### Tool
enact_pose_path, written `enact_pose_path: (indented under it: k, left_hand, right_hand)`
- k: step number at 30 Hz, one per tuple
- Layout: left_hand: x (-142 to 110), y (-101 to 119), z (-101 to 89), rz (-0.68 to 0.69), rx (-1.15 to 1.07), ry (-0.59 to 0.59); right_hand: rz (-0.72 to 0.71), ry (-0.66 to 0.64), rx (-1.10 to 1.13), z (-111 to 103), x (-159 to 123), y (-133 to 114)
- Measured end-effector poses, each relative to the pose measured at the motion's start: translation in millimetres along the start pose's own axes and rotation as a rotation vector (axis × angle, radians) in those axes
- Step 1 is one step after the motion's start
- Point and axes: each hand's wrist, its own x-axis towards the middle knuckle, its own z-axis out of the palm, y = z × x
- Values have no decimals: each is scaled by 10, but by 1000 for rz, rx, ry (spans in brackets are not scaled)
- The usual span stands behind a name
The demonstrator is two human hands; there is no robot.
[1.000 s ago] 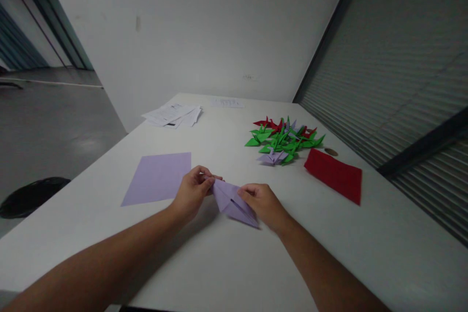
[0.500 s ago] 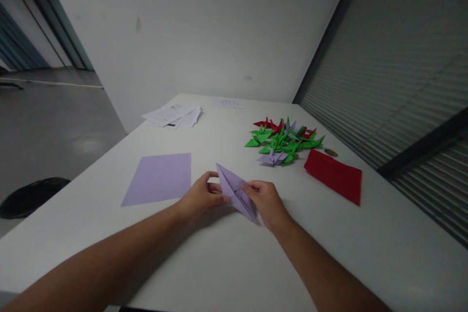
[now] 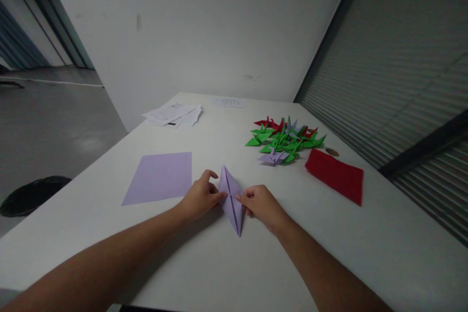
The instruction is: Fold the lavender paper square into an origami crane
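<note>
From my distant seat, I see the folded paper (image 3: pixel 231 206) as pale lilac, with a darker line along its middle. The square sheet (image 3: pixel 161 178) is plain lilac also. Among the paper figures (image 3: pixel 281 144) I find three colours: bright green, which is the most, then red and lilac. The flat paper piece (image 3: pixel 336 178) is deep red. To me the table (image 3: pixel 215 268) looks white; the printed papers (image 3: pixel 170 113) are white with dark marks. I see the wall (image 3: pixel 204 29) as light grey, having one beige patch (image 3: pixel 138 22), and the blinds (image 3: pixel 398 68) as darker grey, in thin parallel stripes. The bag (image 3: pixel 32 196) is black.
</note>
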Motion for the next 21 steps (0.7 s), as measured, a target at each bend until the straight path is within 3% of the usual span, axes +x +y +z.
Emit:
enact_pose_path:
  k: [3, 5, 8, 10, 12, 15, 17, 21]
  left_hand:
    - [-12, 16, -116, 167, 360, 99]
    - [-25, 50, -200, 362, 554, 136]
    - [-53, 110, -261, 812, 673, -41]
    - [-76, 137, -247, 979, 724, -201]
    - [-95, 139, -206, 1025, 769, -335]
    - [-110, 86, -148, 988, 833, -448]
    - [-111, 28, -125, 956, 875, -465]
    - [-107, -73, -80, 868, 921, -374]
  right_hand:
    - [-65, 11, -211, -64, 18, 9]
    - [-114, 19, -357, -106, 16, 4]
    - [-156, 9, -468, -147, 2, -7]
    - [-193, -2, -482, -161, -2, -3]
    - [-246, 4, -507, -174, 6, 15]
    - [-307, 67, -609, -211, 36, 46]
    - [-328, 174, -704, -246, 51, 48]
    - [-451, 379, -813, -276, 28, -13]
